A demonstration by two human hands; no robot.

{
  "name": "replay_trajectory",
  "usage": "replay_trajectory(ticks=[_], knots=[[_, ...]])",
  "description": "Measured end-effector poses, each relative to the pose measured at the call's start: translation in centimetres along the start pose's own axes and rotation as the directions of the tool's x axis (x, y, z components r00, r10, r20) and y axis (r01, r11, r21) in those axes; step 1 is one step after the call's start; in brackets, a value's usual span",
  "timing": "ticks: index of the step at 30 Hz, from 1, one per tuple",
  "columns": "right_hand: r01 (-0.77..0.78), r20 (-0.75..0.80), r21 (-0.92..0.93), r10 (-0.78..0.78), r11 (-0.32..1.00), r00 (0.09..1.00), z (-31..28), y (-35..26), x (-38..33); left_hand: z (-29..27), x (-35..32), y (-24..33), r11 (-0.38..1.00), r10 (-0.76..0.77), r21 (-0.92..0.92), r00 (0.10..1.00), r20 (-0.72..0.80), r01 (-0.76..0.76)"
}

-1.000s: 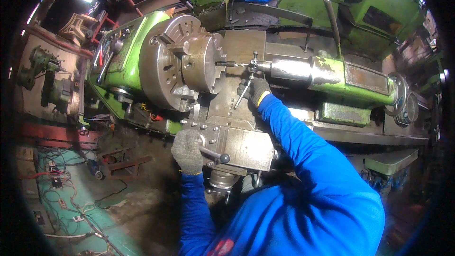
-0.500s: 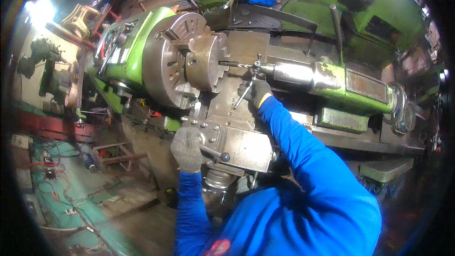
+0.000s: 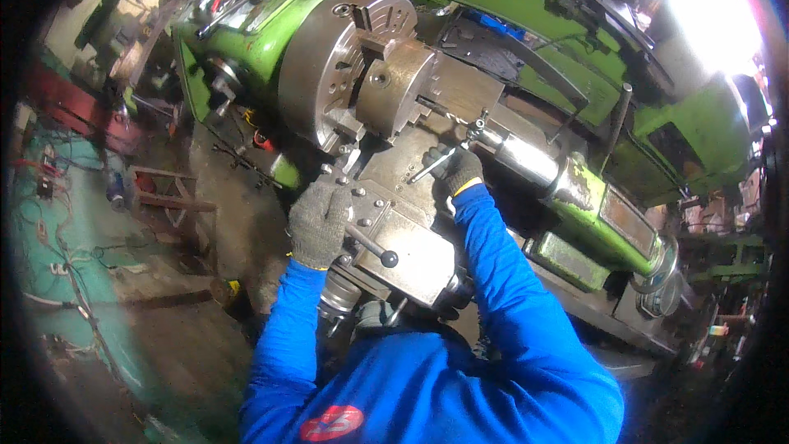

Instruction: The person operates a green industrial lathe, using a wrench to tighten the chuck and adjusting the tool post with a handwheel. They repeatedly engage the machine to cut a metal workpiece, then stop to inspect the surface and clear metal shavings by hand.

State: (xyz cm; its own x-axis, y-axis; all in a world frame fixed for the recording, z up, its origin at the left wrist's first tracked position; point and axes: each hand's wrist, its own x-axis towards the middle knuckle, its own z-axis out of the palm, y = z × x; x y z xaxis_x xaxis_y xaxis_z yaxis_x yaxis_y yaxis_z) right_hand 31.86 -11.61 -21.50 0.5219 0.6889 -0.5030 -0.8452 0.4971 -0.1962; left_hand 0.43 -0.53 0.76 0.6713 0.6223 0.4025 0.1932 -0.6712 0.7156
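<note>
On the lathe's carriage (image 3: 394, 222), in the head view, I see both of my hands at work in knitted gloves, blue sleeves running up from the lower edge. My left hand (image 3: 319, 220) is a grey-gloved fist curled over the near-left part of the carriage, close by the lever with a black ball knob (image 3: 371, 248); the fingers are bent shut, but I cannot tell whether they clamp the lever's root or only press on the metal. My right hand (image 3: 457, 171), in a darker glove with a yellow cuff, is closed around the handle of a slim metal key (image 3: 431, 165), which slants down to the left from the fist.

Just above that hand a drill bit (image 3: 444, 112) points from the shiny tailstock quill (image 3: 526, 160) toward the brownish cylindrical workpiece (image 3: 396, 89). The workpiece sits clamped in the big grey chuck (image 3: 329, 66), which is mounted on the green headstock (image 3: 255, 33). The green tailstock body (image 3: 604, 214) stretches away to the right. Left of the machine, cables lie on the teal floor (image 3: 74, 230).
</note>
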Motion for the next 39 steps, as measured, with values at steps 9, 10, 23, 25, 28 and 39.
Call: replay_trajectory(ticks=[9,10,23,25,28,39], knots=[[0.010,-0.176,-0.089,-0.026,0.996,0.984,1.8,0.6,-1.3,-0.1,-0.2,0.1,0.999,-0.031,-0.027,0.999,-0.008,0.031],[0.010,-0.186,-0.097,-0.028,0.995,0.982,2.1,0.6,-1.6,-0.1,-0.1,0.0,1.000,-0.004,-0.019,1.000,-0.016,0.004],[0.068,-0.175,-0.121,-0.089,0.990,0.980,3.3,1.2,-2.6,0.4,-1.4,-1.4,0.970,-0.116,-0.210,0.993,0.031,0.120],[0.070,-0.077,-0.068,-0.075,0.995,0.994,1.6,0.9,-0.8,0.5,-0.8,-0.3,0.985,0.110,-0.137,0.992,0.059,-0.101],[0.373,0.080,-0.451,-0.379,0.811,0.922,1.8,1.8,-1.4,0.1,0.3,-0.5,0.891,0.446,-0.014,0.870,0.209,-0.453],[0.053,-0.143,-0.108,-0.068,0.993,0.987,3.1,0.5,-3.0,-0.3,0.0,-0.6,0.925,0.344,0.050,0.884,0.317,-0.377]])
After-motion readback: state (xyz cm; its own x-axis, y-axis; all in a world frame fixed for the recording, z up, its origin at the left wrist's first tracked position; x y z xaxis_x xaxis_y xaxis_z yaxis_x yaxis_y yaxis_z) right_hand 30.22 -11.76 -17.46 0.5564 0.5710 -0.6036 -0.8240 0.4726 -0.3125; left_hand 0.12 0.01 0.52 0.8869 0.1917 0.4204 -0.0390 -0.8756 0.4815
